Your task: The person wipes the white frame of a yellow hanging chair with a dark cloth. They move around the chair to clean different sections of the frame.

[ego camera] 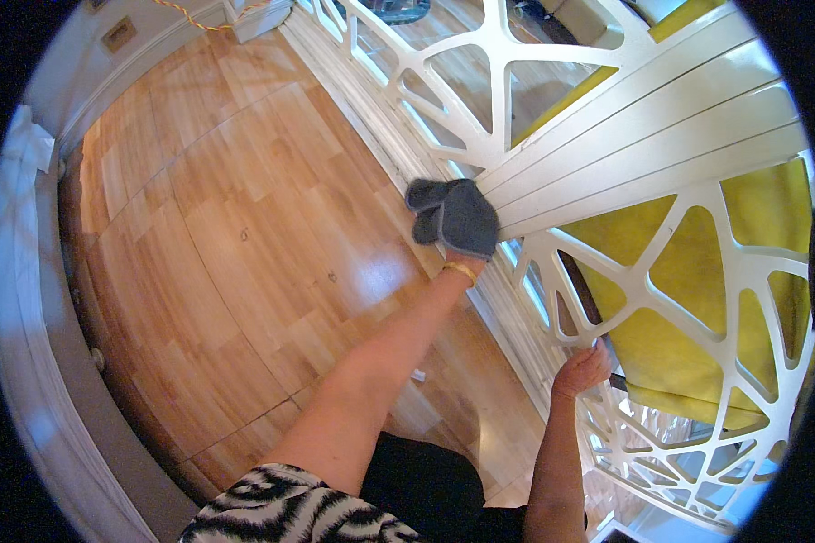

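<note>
A dark grey cloth, which may be a sock or mitt (467, 220), covers my left hand (458, 218). The covered hand is against the lower end of a white grooved panel (625, 146), just above the baseboard-like sill. Its fingers are hidden by the cloth. On the right, my bare right hand (584, 370) has its fingers closed around the edge of a white openwork lattice screen (638, 278). That screen adjoins the panel on both sides.
Wood-look flooring (244, 237) stretches along the left of the screen's white sill (380, 142). Yellow upholstery (665, 353) stands behind the lattice. A twisted yellow cord (189, 15) hangs by the wall at the upper left. A small white scrap (418, 375) lies on the floor.
</note>
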Motion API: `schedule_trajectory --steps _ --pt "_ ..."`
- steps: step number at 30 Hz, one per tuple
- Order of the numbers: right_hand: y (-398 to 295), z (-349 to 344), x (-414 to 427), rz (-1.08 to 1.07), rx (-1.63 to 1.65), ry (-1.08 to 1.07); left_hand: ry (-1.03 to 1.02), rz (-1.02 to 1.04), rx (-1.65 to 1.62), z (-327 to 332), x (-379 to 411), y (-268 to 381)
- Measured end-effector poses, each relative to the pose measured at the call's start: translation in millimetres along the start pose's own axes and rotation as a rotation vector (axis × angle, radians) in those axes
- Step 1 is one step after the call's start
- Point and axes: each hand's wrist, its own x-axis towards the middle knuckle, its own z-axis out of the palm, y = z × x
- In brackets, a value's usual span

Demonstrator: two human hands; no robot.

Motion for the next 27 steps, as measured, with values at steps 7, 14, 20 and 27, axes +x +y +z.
schedule_trajectory --steps 7,14,20,27 --pt "0 -1 2 -0.067 0.007 0.064 0.079 -0.204 -0.394 6 42 -56" --pt "6 0 0 0.003 0.003 -0.051 -0.069 -0.161 -0.542 20 -30 -62" --pt "15 13 -10 -0.062 -0.042 0.148 -0.1 -0.279 -0.46 27 -9 -87" --pt "20 13 -10 -0.058 0.013 0.105 -0.211 -0.412 -0.161 20 92 -103"
